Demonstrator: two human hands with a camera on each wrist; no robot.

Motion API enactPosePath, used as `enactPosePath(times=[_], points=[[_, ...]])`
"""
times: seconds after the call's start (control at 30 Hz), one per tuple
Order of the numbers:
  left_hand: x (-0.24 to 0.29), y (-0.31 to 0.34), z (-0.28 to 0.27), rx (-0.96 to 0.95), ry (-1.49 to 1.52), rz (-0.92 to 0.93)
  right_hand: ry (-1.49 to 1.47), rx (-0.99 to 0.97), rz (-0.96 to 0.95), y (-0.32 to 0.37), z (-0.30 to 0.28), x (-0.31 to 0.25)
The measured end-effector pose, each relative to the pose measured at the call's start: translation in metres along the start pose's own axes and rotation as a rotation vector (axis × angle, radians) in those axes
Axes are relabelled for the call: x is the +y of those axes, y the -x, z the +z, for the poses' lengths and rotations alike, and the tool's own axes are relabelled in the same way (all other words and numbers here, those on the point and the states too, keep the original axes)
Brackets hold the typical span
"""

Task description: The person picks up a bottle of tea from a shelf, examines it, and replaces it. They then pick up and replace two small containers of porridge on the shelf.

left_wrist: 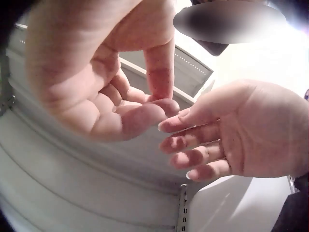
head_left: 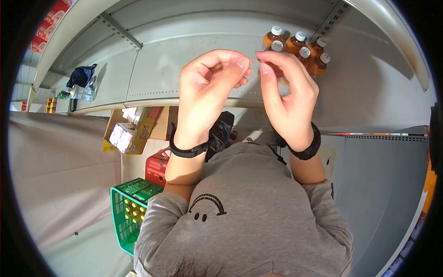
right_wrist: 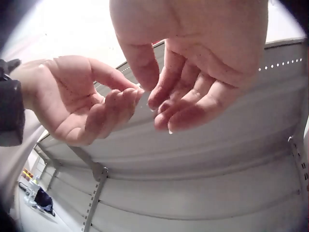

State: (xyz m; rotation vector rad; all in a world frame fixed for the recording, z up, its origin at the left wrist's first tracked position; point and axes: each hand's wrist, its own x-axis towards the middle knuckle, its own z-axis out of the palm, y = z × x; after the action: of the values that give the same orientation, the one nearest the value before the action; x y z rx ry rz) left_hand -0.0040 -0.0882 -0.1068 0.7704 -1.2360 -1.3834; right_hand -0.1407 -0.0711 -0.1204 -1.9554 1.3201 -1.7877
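Note:
Both bare hands are raised in front of the shelf, fingertips almost meeting. On my left hand [head_left: 207,85] the fingers are curled and the thumb tip comes up to the index fingertip; no object shows between them. My right hand [head_left: 291,90] has loosely bent fingers, and a gap shows between its thumb and forefinger in the head view. From the left wrist view, the right thumb tip lies right beside the left fingertips, with the right palm [left_wrist: 263,128] showing. Behind the right hand stand several bottles [head_left: 294,45] of orange-brown drink with white caps, partly covered by its fingers.
The grey metal shelf [head_left: 161,69] has a raised front lip. A clear bottle [head_left: 83,93] and a dark blue cloth item [head_left: 82,75] lie at its left. Below are an open carton [head_left: 145,129], a red box [head_left: 156,168] and a green basket [head_left: 119,217] with yellow-capped bottles.

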Motion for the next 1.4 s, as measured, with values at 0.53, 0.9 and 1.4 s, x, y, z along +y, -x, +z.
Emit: enactPosePath(times=[0.53, 0.9, 1.4], points=[[-0.014, 0.011, 0.007, 0.061, -0.465, 0.180, 0.342, -0.192, -0.246, 0.004, -0.013, 0.003], [0.028, 0.033, 0.016, -0.158, -0.679, 0.163, 0.186, 0.070, 0.140, 0.009, -0.013, 0.015], [0.070, 0.020, 0.025, -0.984, -0.726, 0.233, 0.145, -0.057, 0.278, 0.022, -0.030, 0.023]])
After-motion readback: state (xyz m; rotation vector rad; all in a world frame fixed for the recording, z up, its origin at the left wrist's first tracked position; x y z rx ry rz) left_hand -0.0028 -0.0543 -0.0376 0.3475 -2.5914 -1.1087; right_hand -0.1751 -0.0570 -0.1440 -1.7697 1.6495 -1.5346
